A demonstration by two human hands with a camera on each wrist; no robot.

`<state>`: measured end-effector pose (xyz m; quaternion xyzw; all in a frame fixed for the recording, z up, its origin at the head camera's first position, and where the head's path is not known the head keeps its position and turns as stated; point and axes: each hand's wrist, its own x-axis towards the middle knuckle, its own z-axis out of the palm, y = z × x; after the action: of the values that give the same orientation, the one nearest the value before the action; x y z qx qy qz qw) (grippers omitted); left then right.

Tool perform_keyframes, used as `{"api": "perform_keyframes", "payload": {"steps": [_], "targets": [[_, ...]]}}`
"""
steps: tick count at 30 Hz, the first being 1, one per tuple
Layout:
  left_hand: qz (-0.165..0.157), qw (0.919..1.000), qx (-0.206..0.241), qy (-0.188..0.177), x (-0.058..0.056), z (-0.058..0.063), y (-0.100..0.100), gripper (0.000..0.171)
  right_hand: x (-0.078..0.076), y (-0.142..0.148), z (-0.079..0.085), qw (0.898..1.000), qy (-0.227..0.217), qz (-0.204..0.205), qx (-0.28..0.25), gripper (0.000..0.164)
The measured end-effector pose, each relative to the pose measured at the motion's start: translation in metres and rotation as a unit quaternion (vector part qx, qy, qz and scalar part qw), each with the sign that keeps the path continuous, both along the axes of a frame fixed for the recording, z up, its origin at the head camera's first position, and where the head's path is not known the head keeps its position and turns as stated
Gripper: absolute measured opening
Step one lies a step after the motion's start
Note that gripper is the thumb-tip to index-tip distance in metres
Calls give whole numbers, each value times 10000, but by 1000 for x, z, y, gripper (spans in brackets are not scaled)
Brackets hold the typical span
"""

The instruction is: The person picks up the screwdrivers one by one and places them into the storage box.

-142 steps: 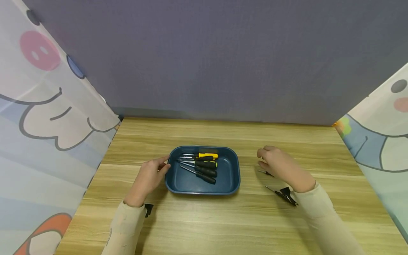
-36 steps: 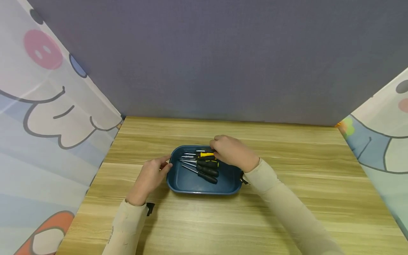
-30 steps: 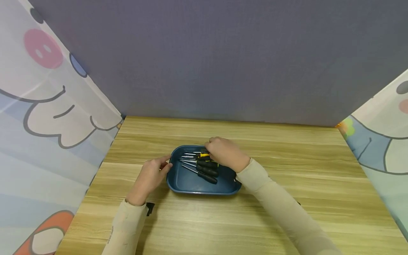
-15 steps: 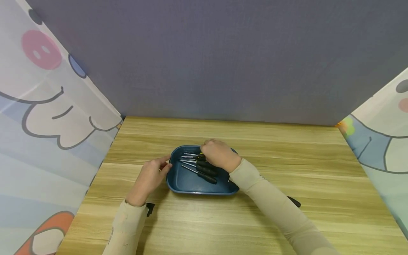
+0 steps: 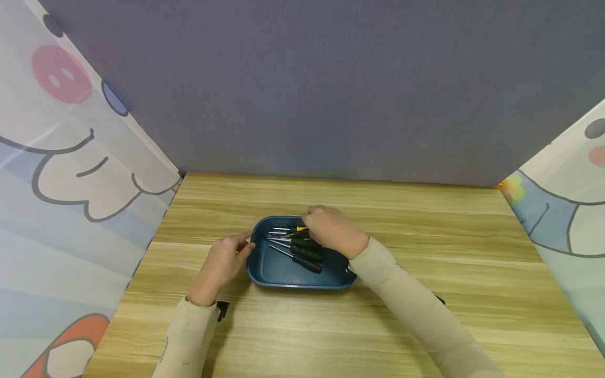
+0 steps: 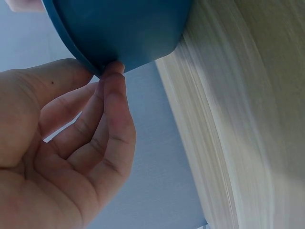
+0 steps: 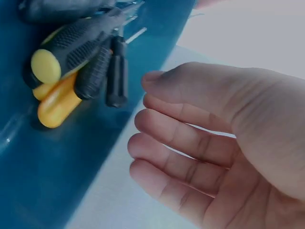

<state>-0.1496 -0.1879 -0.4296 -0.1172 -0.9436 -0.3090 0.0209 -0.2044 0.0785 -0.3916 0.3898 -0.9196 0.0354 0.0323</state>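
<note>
A dark blue tray point(image 5: 302, 286) stands on the table with several screwdrivers in it. My left hand point(image 5: 219, 265) pinches its left rim between thumb and fingers, as the left wrist view shows at the tray's wall point(image 6: 128, 33). Over the tray's back right part is my right hand point(image 5: 334, 231). In the right wrist view its fingers are loosely bent and hold nothing, beside the rim. Close to them lie a small black screwdriver point(image 7: 117, 78), a yellow-handled one point(image 7: 57, 107) and a thick black one with a yellow end point(image 7: 76, 47). Another black screwdriver point(image 5: 307, 263) lies nearest the tray's front.
A black handle end point(image 5: 440, 300) pokes out from behind my right sleeve on the wooden table point(image 5: 293, 331). A grey panel point(image 5: 302, 94) stands along the back edge, with printed cartoon cloth point(image 5: 104, 173) at the left and right sides.
My right hand has come from the table's right side to the tray, bringing a small screwdriver in and letting go of it. It has just drawn slightly rightward. The left hand stays at the rim.
</note>
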Motion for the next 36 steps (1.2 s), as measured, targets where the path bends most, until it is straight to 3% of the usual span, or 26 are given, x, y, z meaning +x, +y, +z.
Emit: {"api": "perform_keyframes", "payload": {"steps": [6, 15, 28, 36], "targets": [[9, 10000, -35, -70, 0, 1, -1, 34, 11, 13, 12, 9997, -146, -164, -48, 8], [-12, 10000, -51, -11, 1, 1, -1, 34, 25, 47, 18, 9986, -318, -304, -282, 12], [-32, 9999, -100, 29, 0, 1, -1, 34, 64, 124, 6, 9953, 34, -800, -552, 20], [-59, 10000, -25, 56, 0, 1, -1, 35, 92, 169, -2, 9919, 7, -1224, -340, 21]]}}
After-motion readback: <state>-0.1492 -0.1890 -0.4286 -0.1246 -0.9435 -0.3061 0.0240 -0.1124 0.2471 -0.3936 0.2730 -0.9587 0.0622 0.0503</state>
